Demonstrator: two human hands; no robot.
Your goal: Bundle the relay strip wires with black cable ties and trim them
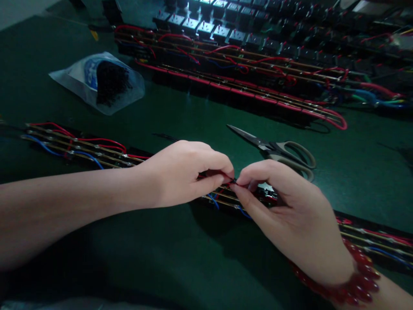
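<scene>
A long power-strip assembly (80,148) with brass rails and red and blue wires lies across the green table (180,258), running from the left to the lower right. My left hand (180,174) is closed over it at the middle, pinching a red wire. My right hand (284,206), with a red bead bracelet on the wrist, meets it fingertip to fingertip and pinches a small thin black piece, probably a cable tie, at the same spot. The strip beneath both hands is hidden.
Grey-handled scissors (280,151) lie shut just behind my right hand. A plastic bag of black ties (103,82) sits at the back left. More wired strips (245,86) and rows of black socket modules (226,26) fill the far side.
</scene>
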